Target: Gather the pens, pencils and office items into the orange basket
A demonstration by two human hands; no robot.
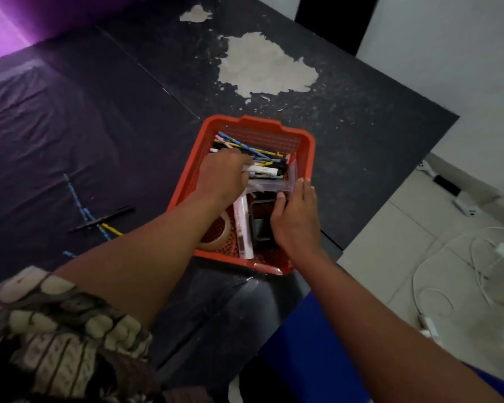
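Inside the orange basket [304,146], her left hand [221,177] gripped a white marker [264,170]; at three o'clock, her right hand [296,216] lay flat-fingered on a clear bag [269,186].

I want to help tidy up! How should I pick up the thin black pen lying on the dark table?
Pinch the thin black pen near its middle, coming straight down from above with fingers on either long side. It lies flat on the dark table, crossing a blue patterned pencil, so grip beside the crossing to lift the pen alone.
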